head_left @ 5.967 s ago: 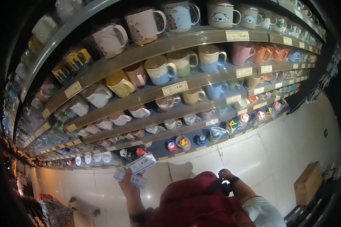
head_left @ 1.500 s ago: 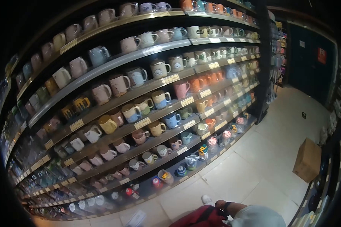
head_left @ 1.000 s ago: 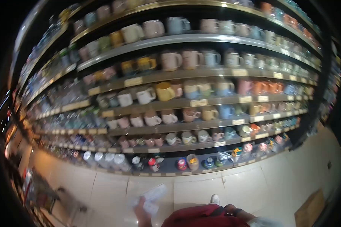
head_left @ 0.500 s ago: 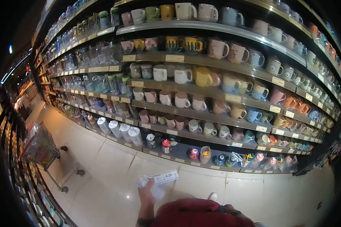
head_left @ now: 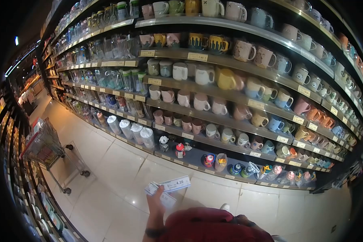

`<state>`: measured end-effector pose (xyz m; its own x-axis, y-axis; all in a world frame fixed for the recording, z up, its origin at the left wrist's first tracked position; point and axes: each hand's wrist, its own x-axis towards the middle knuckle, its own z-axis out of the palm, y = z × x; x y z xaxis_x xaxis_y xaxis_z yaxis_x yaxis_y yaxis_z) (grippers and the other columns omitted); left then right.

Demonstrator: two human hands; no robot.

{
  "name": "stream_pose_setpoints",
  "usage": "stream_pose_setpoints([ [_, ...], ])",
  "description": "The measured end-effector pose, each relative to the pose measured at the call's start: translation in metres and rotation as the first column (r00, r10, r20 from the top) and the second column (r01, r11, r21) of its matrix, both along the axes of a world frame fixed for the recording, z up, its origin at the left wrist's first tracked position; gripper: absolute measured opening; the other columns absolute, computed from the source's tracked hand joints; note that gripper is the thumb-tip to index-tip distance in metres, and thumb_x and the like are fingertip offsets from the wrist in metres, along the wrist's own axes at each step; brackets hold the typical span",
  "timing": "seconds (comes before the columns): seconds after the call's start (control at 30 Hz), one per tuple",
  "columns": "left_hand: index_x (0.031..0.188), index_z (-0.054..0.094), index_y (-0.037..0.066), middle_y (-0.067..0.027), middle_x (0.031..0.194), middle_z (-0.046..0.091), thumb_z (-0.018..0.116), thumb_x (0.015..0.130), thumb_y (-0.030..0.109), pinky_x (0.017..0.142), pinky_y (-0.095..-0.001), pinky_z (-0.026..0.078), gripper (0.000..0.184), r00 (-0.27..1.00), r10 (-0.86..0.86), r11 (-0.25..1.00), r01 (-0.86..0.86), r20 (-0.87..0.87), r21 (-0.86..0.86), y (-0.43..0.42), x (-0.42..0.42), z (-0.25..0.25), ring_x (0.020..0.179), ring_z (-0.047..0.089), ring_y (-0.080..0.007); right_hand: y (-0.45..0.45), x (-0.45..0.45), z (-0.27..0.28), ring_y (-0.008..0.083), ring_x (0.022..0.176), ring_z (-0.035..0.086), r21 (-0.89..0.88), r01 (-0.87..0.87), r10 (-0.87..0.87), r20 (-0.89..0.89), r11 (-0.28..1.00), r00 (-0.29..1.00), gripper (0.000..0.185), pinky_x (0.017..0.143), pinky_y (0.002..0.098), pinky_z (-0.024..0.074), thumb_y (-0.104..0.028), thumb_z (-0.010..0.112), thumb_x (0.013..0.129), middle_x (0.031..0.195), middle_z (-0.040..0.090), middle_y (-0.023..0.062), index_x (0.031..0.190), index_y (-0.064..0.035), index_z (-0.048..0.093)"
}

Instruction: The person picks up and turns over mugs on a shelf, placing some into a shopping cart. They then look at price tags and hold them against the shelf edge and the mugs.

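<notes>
My left hand (head_left: 156, 202) is in front of my body, low in the picture, with a dark band at the wrist. Its thumb and fingers pinch several white paper price labels (head_left: 176, 184) fanned out over the floor. The top one reads 4.20; the print on the others is too small to read. My right hand does not show. Beyond the labels, the lowest shelf (head_left: 195, 166) holds a red figure-shaped bottle (head_left: 180, 150) and other colourful bottles.
Shelves of mugs (head_left: 205, 75) with price tags (head_left: 198, 57) along their edges span the view ahead. Clear tumblers (head_left: 147, 138) stand lower left. A shopping cart (head_left: 44, 141) stands on the tiled floor (head_left: 121, 169) at left, beside another shelf row (head_left: 32, 193).
The view has shifted slightly, so the shelves sit a little further right. My left hand keeps the labels, and a second label now shows more below the top one.
</notes>
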<state>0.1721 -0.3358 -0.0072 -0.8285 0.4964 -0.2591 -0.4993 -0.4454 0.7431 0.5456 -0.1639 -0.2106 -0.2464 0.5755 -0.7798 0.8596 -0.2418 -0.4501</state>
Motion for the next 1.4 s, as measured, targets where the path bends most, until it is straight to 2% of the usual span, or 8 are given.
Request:
stream_pose_setpoints([
  [0.6, 0.091, 0.043, -0.002, -0.0162, 0.082, 0.054, 0.053, 0.077, 0.003, 0.051, -0.0304, 0.05, 0.018, 0.999, -0.038, 0.999, 0.038, -0.004, -0.015, -0.004, 0.002, 0.0, 0.067, 0.058, -0.0244, -0.003, 0.006, -0.012, 0.0172, 0.068, 0.06, -0.005, -0.038, 0.038, 0.011, 0.999, 0.999, 0.035, 0.054, 0.0272, 0.052, -0.031, 0.06, 0.072, 0.08, 0.062, 0.0086, 0.092, -0.0021, 0.061],
  [0.67, 0.092, 0.043, -0.003, -0.0163, 0.082, 0.054, 0.052, 0.077, 0.003, 0.051, -0.0304, 0.05, 0.018, 1.0, -0.023, 0.999, 0.023, -0.013, -0.027, -0.005, 0.003, 0.0, 0.067, 0.058, -0.0245, -0.002, 0.014, -0.019, 0.0172, 0.068, 0.059, 0.143, -0.318, 0.336, -0.131, 0.937, 0.933, 0.034, 0.055, 0.0276, 0.0516, -0.03, 0.061, 0.072, 0.079, 0.062, 0.0082, 0.091, -0.0012, 0.061],
  [0.73, 0.092, 0.042, -0.003, -0.0165, 0.082, 0.054, 0.052, 0.078, 0.003, 0.051, -0.0305, 0.05, 0.019, 1.0, -0.002, 0.999, 0.002, -0.019, -0.037, -0.006, 0.004, -0.001, 0.066, 0.058, -0.0246, 0.0, 0.018, -0.027, 0.0171, 0.068, 0.059, 0.078, -0.196, 0.202, -0.074, 0.977, 0.977, 0.034, 0.056, 0.0279, 0.0515, -0.03, 0.061, 0.072, 0.08, 0.062, 0.0082, 0.09, -0.0008, 0.061],
  [0.8, 0.093, 0.042, -0.005, -0.0169, 0.082, 0.054, 0.051, 0.078, 0.003, 0.05, -0.0305, 0.05, 0.019, 0.999, 0.035, 0.999, -0.036, -0.007, -0.038, -0.009, 0.004, -0.002, 0.066, 0.057, -0.0245, -0.005, -0.006, 0.02, 0.0173, 0.069, 0.06, 0.022, -0.034, 0.034, 0.026, 0.999, 0.999, 0.034, 0.059, 0.029, 0.0516, -0.03, 0.06, 0.073, 0.08, 0.062, 0.0088, 0.091, -0.0001, 0.06],
  [0.97, 0.089, 0.045, -0.004, -0.0149, 0.079, 0.055, 0.054, 0.076, 0.003, 0.048, -0.0285, 0.052, 0.017, 0.995, 0.099, 0.992, -0.099, -0.009, -0.079, -0.02, 0.002, -0.001, 0.062, 0.058, -0.0216, 0.015, -0.004, -0.026, 0.017, 0.07, 0.06, -0.057, -0.111, 0.109, -0.035, 0.992, 0.993, 0.034, 0.058, 0.0288, 0.0522, -0.028, 0.059, 0.074, 0.082, 0.062, 0.0089, 0.096, -0.0026, 0.059],
  [1.07, 0.089, 0.045, -0.004, -0.015, 0.079, 0.055, 0.054, 0.076, 0.003, 0.048, -0.0287, 0.052, 0.018, 0.992, 0.124, 0.99, -0.124, -0.007, -0.068, -0.026, 0.0, -0.001, 0.061, 0.058, -0.0215, 0.023, -0.005, -0.045, 0.016, 0.072, 0.06, -0.018, -0.02, 0.019, -0.006, 1.0, 1.0, 0.033, 0.055, 0.027, 0.0522, -0.029, 0.057, 0.076, 0.084, 0.061, 0.0088, 0.1, -0.0069, 0.058],
  [1.17, 0.09, 0.045, -0.004, -0.015, 0.079, 0.055, 0.055, 0.076, 0.003, 0.049, -0.0287, 0.052, 0.018, 0.994, 0.111, 0.992, -0.111, -0.018, -0.065, -0.024, -0.001, -0.005, 0.061, 0.058, -0.0213, 0.024, -0.007, -0.048, 0.0139, 0.065, 0.059, -0.002, -0.003, 0.003, -0.033, 1.0, 0.999, 0.028, 0.054, 0.0253, 0.0509, -0.022, 0.062, 0.075, 0.084, 0.061, 0.0097, 0.099, -0.0075, 0.06],
  [1.4, 0.092, 0.046, -0.005, -0.0149, 0.081, 0.055, 0.057, 0.076, 0.005, 0.051, -0.029, 0.052, 0.022, 0.998, 0.064, 0.996, -0.063, 0.021, -0.07, -0.014, 0.003, -0.005, 0.065, 0.059, -0.0212, 0.005, -0.002, -0.007, 0.0165, 0.071, 0.06, -0.002, -0.145, 0.144, 0.074, 0.989, 0.987, 0.029, 0.057, 0.0277, 0.0527, -0.025, 0.055, 0.078, 0.087, 0.061, 0.0091, 0.1, -0.0053, 0.057],
])
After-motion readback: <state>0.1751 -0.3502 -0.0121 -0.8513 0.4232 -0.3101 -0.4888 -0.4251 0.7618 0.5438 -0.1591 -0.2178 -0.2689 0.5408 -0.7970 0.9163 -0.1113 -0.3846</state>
